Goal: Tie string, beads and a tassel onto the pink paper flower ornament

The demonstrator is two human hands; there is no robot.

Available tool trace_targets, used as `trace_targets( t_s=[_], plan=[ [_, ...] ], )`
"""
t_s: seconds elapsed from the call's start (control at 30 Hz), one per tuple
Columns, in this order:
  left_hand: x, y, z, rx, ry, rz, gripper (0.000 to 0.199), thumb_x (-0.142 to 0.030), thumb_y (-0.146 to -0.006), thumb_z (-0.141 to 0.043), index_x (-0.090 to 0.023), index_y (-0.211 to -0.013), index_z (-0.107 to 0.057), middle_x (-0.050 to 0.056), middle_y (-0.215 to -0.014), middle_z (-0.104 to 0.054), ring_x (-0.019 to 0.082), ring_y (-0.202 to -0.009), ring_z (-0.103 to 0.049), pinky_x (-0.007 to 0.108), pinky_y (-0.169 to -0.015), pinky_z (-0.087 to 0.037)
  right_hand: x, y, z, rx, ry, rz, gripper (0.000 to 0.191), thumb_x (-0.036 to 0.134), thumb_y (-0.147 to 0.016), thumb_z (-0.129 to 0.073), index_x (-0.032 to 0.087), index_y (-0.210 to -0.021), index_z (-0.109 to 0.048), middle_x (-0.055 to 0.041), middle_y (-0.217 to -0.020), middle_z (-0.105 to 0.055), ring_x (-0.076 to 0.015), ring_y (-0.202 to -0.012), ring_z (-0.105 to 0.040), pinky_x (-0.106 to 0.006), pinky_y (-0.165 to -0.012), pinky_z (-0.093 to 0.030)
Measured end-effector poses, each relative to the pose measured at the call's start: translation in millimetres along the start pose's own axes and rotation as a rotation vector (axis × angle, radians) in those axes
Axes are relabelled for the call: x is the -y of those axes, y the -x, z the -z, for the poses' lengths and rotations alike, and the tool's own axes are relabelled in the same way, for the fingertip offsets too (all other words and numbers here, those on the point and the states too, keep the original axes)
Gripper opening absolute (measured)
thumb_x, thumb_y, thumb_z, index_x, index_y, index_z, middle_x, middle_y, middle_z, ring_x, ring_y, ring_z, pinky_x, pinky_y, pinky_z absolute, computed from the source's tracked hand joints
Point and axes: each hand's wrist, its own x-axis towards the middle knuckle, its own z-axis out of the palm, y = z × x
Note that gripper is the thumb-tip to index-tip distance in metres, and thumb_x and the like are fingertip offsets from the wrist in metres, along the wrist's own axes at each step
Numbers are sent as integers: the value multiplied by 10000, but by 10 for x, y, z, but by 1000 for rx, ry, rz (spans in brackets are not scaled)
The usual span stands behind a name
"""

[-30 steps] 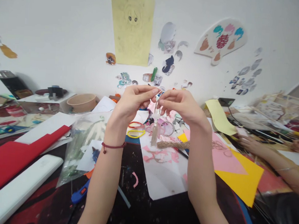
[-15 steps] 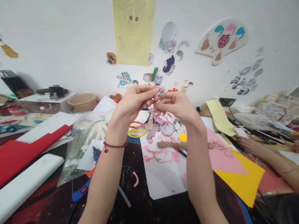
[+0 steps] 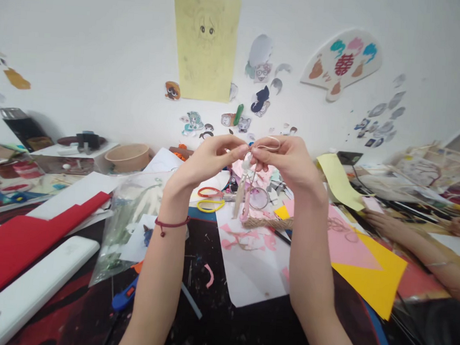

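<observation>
My left hand (image 3: 221,156) and my right hand (image 3: 284,158) meet at fingertip height above the table, both pinching a thin white cord (image 3: 272,139). A loop of the cord sticks up over the right fingers. Below the fingertips dangles a small pale pink and whitish ornament (image 3: 245,194), whose exact kind I cannot make out. Behind it lies a clear round ring-like disc (image 3: 258,197). Scissors with red and yellow handles (image 3: 211,206) rest to the left of the ornament.
A white sheet (image 3: 250,279) with pink scraps lies under my hands, a bundle of twine (image 3: 268,222) across it. To the left are a blue glue gun (image 3: 124,296), a plastic bag (image 3: 108,248) and a white bar-shaped device (image 3: 36,290). Another person's arm (image 3: 418,238) reaches in from the right.
My hands have come closer together at the fingertips, and the right hand has turned. The cord now forms a loop over the right fingers; the hanging ornament has swung and turned.
</observation>
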Motion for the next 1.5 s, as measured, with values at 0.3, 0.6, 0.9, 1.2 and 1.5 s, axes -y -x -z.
trace_targets(
  t_s=[0.3,0.6,0.9,1.2,1.5],
  plan=[
    [-110,6,-65,167,-29,17,293,-382,-936,-703,-137,-783,-651,-14,-735,-577,81,-691,-485,214,-634,-393,28,16,41,-106,24,69,231,370,-747,-908,181,-821,-798,0,-651,-711,-80,-522,-586,-224,-506,-476],
    [-167,12,-80,127,53,172,188,-310,-958,-670,-144,-868,-670,-13,-686,-538,75,-608,-463,219,-539,-353,-7,-3,108,-163,55,99,164,320,-782,-878,180,-824,-801,-1,-665,-716,-77,-542,-597,-214,-516,-475],
    [-60,-25,-103,274,168,89,315,-395,-989,-643,-167,-784,-571,-19,-712,-412,90,-625,-338,275,-546,-239,-14,-10,75,-186,13,146,215,355,-755,-905,181,-827,-802,0,-692,-706,-87,-592,-625,-222,-553,-531],
    [-35,-18,-101,326,159,126,374,-528,-956,-659,-196,-815,-560,-53,-646,-305,90,-564,-226,292,-506,-159,56,10,54,-272,3,101,305,430,-694,-937,202,-817,-776,0,-672,-695,-104,-578,-604,-252,-533,-506],
    [-110,32,-91,281,-28,141,315,-475,-932,-686,-180,-1042,-677,-5,-742,-600,103,-642,-509,230,-546,-368,56,41,63,-237,9,118,259,412,-722,-924,206,-792,-782,-6,-703,-704,-100,-585,-604,-251,-540,-503]
  ],
)
